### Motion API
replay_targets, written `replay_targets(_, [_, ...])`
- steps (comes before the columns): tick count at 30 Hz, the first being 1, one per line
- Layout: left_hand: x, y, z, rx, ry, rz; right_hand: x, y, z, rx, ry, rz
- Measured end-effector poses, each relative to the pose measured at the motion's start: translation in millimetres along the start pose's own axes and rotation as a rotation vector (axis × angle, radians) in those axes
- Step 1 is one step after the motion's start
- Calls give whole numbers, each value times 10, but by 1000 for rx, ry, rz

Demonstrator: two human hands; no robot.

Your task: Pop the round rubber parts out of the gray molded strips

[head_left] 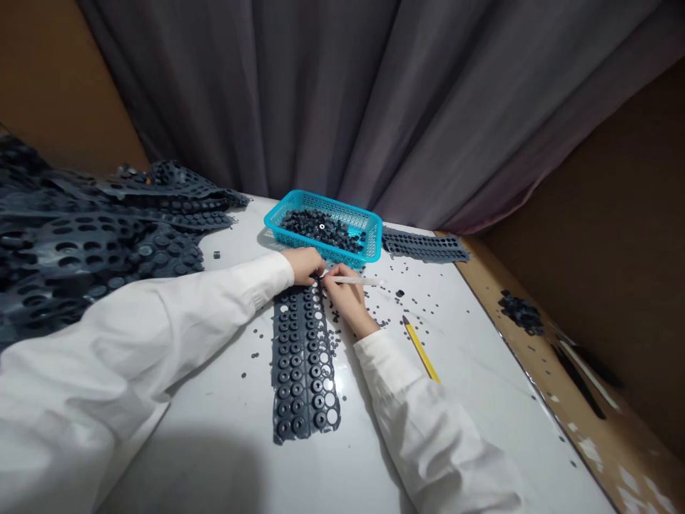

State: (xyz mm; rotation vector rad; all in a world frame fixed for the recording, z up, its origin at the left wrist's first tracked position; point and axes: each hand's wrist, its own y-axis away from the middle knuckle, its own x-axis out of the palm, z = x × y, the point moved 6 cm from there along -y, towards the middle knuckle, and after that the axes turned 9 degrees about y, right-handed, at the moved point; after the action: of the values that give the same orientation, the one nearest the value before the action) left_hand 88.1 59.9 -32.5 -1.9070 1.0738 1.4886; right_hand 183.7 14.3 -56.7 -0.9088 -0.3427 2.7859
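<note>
A black rubber sheet (306, 364) with rows of ring-shaped parts lies lengthwise on the white table; its right column shows mostly bare holes. My left hand (304, 265) is closed at the far end of the sheet, its fingertips bent down, and what they pinch is too small to make out. Just right of it, my right hand (347, 296) grips a thin white stick (361, 280) like a pen, its tip near the left fingertips. Beyond both hands stands a blue basket (325, 250) holding many small black parts (321, 227).
Black perforated sheets (96, 243) are heaped at the left. Another strip (425, 245) lies right of the basket. A yellow knife-like tool (422, 350) rests on the white table (481, 400), among scattered black discs. Black pieces (521, 312) sit on the brown surface at right.
</note>
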Motion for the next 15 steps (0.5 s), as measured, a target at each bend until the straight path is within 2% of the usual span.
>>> replay_targets(7, [-32,-75,-33,-68,-31,53,-3,10,26,-11,5,-10])
replay_targets(15, [6,-44,52,2,-2,32,-5,23,18,-24,-6,-18])
